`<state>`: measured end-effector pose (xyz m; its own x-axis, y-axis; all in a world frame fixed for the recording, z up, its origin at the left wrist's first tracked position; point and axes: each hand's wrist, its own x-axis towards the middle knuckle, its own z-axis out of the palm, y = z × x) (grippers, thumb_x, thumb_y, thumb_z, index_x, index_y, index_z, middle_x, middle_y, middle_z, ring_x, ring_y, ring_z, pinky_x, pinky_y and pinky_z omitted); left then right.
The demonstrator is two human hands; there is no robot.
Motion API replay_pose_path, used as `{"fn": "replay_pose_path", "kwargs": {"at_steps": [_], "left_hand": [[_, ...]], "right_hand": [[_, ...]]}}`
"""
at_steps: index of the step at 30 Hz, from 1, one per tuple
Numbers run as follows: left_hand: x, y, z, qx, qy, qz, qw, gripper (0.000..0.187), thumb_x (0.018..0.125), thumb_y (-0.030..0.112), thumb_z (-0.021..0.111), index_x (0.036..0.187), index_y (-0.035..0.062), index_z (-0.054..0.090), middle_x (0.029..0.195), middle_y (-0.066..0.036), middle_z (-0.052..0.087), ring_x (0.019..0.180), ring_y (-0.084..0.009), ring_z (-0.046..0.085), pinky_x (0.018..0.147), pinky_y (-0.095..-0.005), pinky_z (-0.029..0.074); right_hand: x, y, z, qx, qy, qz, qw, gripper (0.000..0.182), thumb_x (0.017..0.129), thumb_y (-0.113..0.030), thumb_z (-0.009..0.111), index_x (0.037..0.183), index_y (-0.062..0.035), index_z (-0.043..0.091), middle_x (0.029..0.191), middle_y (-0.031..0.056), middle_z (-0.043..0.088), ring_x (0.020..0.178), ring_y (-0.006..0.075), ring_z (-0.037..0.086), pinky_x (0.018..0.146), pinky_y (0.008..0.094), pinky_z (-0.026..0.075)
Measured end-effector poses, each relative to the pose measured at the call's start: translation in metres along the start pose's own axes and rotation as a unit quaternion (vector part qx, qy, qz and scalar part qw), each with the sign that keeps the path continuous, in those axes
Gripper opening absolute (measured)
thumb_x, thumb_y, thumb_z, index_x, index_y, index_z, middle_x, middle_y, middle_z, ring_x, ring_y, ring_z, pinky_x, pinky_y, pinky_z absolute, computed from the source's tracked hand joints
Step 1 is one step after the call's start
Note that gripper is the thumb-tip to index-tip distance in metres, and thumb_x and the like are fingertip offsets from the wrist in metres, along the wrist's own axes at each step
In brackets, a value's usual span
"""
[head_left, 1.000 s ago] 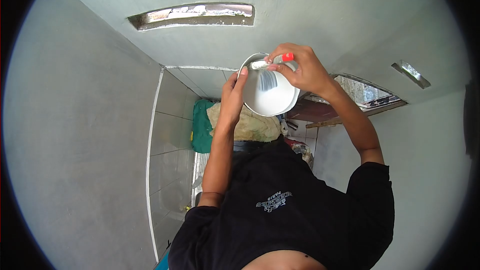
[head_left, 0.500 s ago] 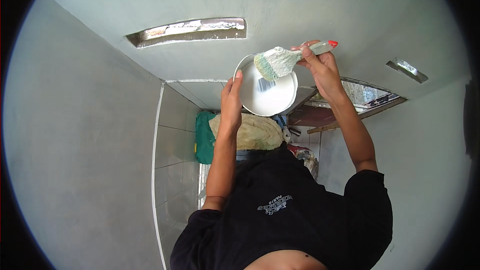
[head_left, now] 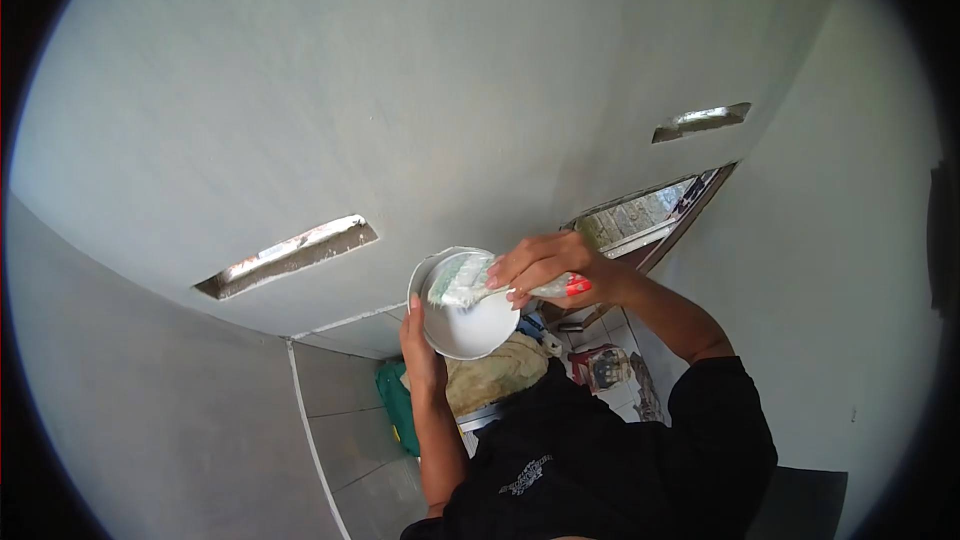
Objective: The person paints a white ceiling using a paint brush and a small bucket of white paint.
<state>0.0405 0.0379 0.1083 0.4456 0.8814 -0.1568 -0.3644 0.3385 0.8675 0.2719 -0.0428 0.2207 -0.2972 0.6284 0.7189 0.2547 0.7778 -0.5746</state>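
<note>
My left hand (head_left: 422, 348) grips the left side of a round white tub (head_left: 490, 338), thumb up at its rim. White paint (head_left: 474, 326) shows inside the tub. A wide paintbrush (head_left: 462, 282) caked in white lies over the tub's mouth, bristles pointing left, in the upper part of the opening. Fingers of my right hand (head_left: 560, 265) are wrapped round the brush's handle, whose red end shows below the hand. Part of the handle is hidden by those fingers.
A pale wall (head_left: 430, 90) fills the area ahead, with a long slot opening (head_left: 290, 255) at left and a shorter slot (head_left: 702, 120) at right. Below sit a beige cloth (head_left: 490, 378), a green item (head_left: 396, 402) and a red-and-white bag (head_left: 603, 368). Grey tiles (head_left: 350, 430) line the lower left.
The brush has moved down from above the tub's rim into its mouth, and my right hand has turned over the handle. The view has tilted up and turned, so tub and hands sit lower.
</note>
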Motion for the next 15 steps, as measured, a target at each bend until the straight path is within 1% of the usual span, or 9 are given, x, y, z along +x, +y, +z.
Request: {"fn": "replay_pose_path", "kwargs": {"at_steps": [2, 3, 5, 6, 8, 9, 11, 14, 15], "left_hand": [[0.000, -0.001, 0.009, 0.031, 0.005, -0.032, 0.999, 0.059, 0.102, 0.045, 0.045, 0.134, -0.0048, 0.050, 0.127, -0.014, 0.060, 0.117, -0.0215, 0.057, 0.099, -0.0341, 0.043], [0.002, -0.007, 0.010, 0.044, 0.008, -0.028, 0.999, 0.058, 0.102, 0.045, 0.045, 0.131, -0.0047, 0.052, 0.124, -0.013, 0.061, 0.114, -0.0197, 0.058, 0.098, -0.0324, 0.043], [0.003, -0.017, 0.011, 0.060, 0.010, -0.030, 0.998, 0.057, 0.102, 0.044, 0.046, 0.129, -0.0046, 0.054, 0.122, -0.012, 0.061, 0.111, -0.0189, 0.058, 0.096, -0.0319, 0.044], [0.005, -0.024, 0.011, 0.071, 0.013, -0.029, 0.997, 0.056, 0.102, 0.044, 0.046, 0.127, -0.0045, 0.055, 0.119, -0.011, 0.062, 0.108, -0.0180, 0.059, 0.095, -0.0313, 0.045], [0.011, -0.040, 0.009, 0.066, 0.025, -0.026, 0.997, 0.054, 0.101, 0.044, 0.048, 0.123, -0.0049, 0.057, 0.116, -0.010, 0.062, 0.104, -0.0169, 0.060, 0.092, -0.0297, 0.045], [0.011, -0.045, 0.009, 0.069, 0.023, -0.045, 0.996, 0.061, 0.100, 0.044, 0.052, 0.129, -0.0091, 0.051, 0.124, -0.015, 0.058, 0.113, -0.0212, 0.056, 0.099, -0.0317, 0.040], [0.017, -0.065, 0.005, 0.084, 0.033, -0.077, 0.993, 0.079, 0.096, 0.047, 0.057, 0.139, -0.0157, 0.038, 0.139, -0.025, 0.049, 0.129, -0.0289, 0.047, 0.111, -0.0352, 0.032], [0.022, -0.085, 0.013, 0.097, 0.053, -0.091, 0.990, 0.083, 0.095, 0.049, 0.058, 0.140, -0.0167, 0.036, 0.143, -0.026, 0.045, 0.134, -0.0306, 0.042, 0.113, -0.0360, 0.029], [0.022, -0.084, 0.022, 0.086, 0.035, -0.092, 0.991, 0.084, 0.095, 0.049, 0.058, 0.141, -0.0165, 0.035, 0.144, -0.027, 0.044, 0.136, -0.0315, 0.041, 0.113, -0.0364, 0.028]], "right_hand": [[0.002, -0.010, -0.027, -0.063, 0.031, 0.010, 0.997, 0.023, 0.071, 0.007, 0.077, 0.089, -0.0052, 0.067, 0.096, 0.0104, 0.072, 0.094, 0.0254, 0.071, 0.089, 0.0408, 0.059], [0.002, -0.016, -0.042, -0.078, 0.046, 0.026, 0.996, 0.023, 0.071, 0.008, 0.076, 0.088, -0.0050, 0.067, 0.096, 0.0114, 0.072, 0.093, 0.0259, 0.071, 0.088, 0.0401, 0.059], [-0.004, -0.017, -0.072, -0.155, 0.073, 0.033, 0.985, 0.023, 0.073, 0.003, 0.078, 0.091, -0.0065, 0.068, 0.098, 0.0096, 0.073, 0.094, 0.0250, 0.072, 0.083, 0.0364, 0.059], [-0.008, -0.018, -0.087, -0.153, 0.075, 0.033, 0.985, 0.023, 0.073, 0.003, 0.078, 0.091, -0.0065, 0.068, 0.098, 0.0096, 0.073, 0.094, 0.0250, 0.072, 0.083, 0.0364, 0.059], [-0.013, -0.021, -0.115, -0.240, 0.094, 0.056, 0.965, 0.021, 0.074, 0.002, 0.077, 0.090, -0.0058, 0.067, 0.097, 0.0104, 0.073, 0.092, 0.0249, 0.072, 0.080, 0.0348, 0.058], [-0.015, -0.023, -0.126, -0.239, 0.091, 0.056, 0.965, 0.021, 0.074, 0.002, 0.077, 0.090, -0.0058, 0.067, 0.097, 0.0104, 0.073, 0.092, 0.0249, 0.072, 0.080, 0.0348, 0.058], [-0.017, -0.026, -0.148, -0.272, 0.108, 0.106, 0.950, 0.016, 0.078, -0.001, 0.076, 0.091, -0.0050, 0.067, 0.094, 0.0105, 0.073, 0.090, 0.0247, 0.073, 0.078, 0.0338, 0.057], [-0.007, -0.027, -0.175, -0.300, 0.098, 0.134, 0.939, 0.013, 0.081, -0.004, 0.075, 0.091, -0.0043, 0.067, 0.092, 0.0103, 0.073, 0.091, 0.0239, 0.073, 0.078, 0.0336, 0.056], [-0.002, -0.023, -0.183, -0.320, 0.097, 0.129, 0.933, 0.011, 0.083, -0.006, 0.074, 0.092, -0.0035, 0.067, 0.090, 0.0102, 0.073, 0.089, 0.0232, 0.073, 0.079, 0.0334, 0.055]]}}
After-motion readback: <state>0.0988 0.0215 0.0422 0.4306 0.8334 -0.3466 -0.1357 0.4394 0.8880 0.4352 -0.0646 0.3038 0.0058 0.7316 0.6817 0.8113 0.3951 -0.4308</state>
